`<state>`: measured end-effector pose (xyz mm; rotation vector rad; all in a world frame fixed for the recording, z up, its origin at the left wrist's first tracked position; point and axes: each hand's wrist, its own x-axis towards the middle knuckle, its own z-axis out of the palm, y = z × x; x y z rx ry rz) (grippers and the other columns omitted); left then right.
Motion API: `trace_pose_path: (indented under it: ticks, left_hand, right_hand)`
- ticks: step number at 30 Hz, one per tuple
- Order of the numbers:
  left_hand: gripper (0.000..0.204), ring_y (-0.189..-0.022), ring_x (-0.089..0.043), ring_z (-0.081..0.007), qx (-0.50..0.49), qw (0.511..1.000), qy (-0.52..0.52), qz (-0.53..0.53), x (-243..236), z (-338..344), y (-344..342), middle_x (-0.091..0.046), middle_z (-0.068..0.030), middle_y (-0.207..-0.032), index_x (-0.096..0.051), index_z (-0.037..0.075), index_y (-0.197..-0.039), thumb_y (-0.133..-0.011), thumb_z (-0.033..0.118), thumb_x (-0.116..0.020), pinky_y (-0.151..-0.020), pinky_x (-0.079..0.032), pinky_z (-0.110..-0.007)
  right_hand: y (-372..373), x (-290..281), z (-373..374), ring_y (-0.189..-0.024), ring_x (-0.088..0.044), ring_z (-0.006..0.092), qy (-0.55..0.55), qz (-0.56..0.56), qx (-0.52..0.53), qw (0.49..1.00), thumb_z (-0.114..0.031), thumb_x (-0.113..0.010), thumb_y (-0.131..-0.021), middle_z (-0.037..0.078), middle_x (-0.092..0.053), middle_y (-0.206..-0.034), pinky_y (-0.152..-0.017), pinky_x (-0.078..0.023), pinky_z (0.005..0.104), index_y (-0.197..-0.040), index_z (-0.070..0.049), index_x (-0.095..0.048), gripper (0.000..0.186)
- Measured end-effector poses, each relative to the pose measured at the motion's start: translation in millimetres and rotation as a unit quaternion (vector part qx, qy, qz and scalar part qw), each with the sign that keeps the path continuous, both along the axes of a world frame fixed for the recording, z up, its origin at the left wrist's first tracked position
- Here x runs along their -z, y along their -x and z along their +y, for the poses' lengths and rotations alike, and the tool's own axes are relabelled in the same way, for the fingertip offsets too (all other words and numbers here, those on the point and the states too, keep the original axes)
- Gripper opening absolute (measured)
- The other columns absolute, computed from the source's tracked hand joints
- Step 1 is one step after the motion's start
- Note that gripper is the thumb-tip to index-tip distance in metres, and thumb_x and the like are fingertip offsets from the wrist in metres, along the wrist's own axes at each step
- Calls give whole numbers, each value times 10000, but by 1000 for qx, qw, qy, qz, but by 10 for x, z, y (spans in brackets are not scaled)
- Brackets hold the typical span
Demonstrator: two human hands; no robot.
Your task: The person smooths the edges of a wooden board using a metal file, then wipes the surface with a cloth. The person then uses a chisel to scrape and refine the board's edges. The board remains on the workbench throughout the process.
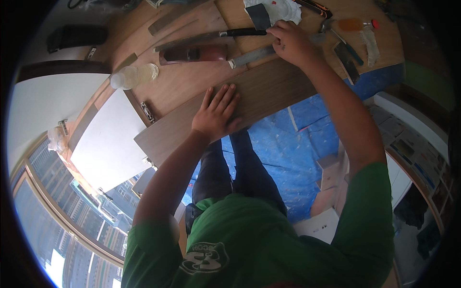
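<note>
My left hand [216, 113] lies flat, fingers apart, on a long dark wood-grain board [269, 89] along the workbench's near edge. My right hand [290, 43] is curled at the end of the black handle of a long flat metal file [245, 32], fingertips on it. Just below it lies another long metal tool [252, 56], partly hidden by that hand. Farther left is a reddish-brown wooden block [192, 54] with a dark insert. A black square scraper [259, 17] rests on a crumpled white bag [283, 9] beyond my right hand.
Bottles [134, 77] stand left, beside a metal hinge [146, 111] and a white panel [101, 144]. A screwdriver [353, 50], orange bottle [355, 25] and dark block [345, 65] lie right. Blue sheeting [283, 153] covers the floor. A window [72, 216] is at lower left.
</note>
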<state>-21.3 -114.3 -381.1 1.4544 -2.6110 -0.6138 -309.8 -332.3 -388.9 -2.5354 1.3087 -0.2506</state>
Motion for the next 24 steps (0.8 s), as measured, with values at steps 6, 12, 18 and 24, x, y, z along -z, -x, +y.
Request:
trace_pose_path:
  ticks: [6,12,18,24]
  left_hand:
    - [714,-1566,-294,-249,1,1000,-9,-24,10,-20,35,-350,-97,-1678,-501,135,-1526,-938,518,-632,-1299,-144,-527]
    - [727,-1573,-275,-231,9,998,-24,-49,-2,-45,59,-323,-81,-1693,-470,146,-1550,-950,535,-600,-1303,-127,-527]
    - [739,-1563,-304,-253,-2,1000,-16,-24,8,-27,51,-354,-101,-1676,-510,128,-1515,-909,534,-628,-1296,-145,-539]
    - [718,-1579,-261,-235,3,998,-33,-54,-62,-44,65,-303,-86,-1700,-468,146,-1552,-961,541,-574,-1307,-119,-522]
  right_hand:
    - [-1003,25,11,-1127,-578,297,54,10,24,998,-124,-737,-824,67,-630,-1143,-942,-524,444,-1192,-129,-699,371]
    - [-990,215,13,-1150,-598,297,17,84,45,995,-168,-736,-843,69,-651,-1134,-945,-490,482,-1169,-147,-679,331]
    - [-902,-105,108,-1029,-643,275,5,46,50,998,-107,-718,-804,67,-665,-1045,-876,-457,462,-1076,-108,-653,279]
    - [-356,-389,227,-1009,-628,283,56,57,130,988,-128,-776,-779,68,-662,-1028,-936,-411,479,-1135,-126,-680,368]
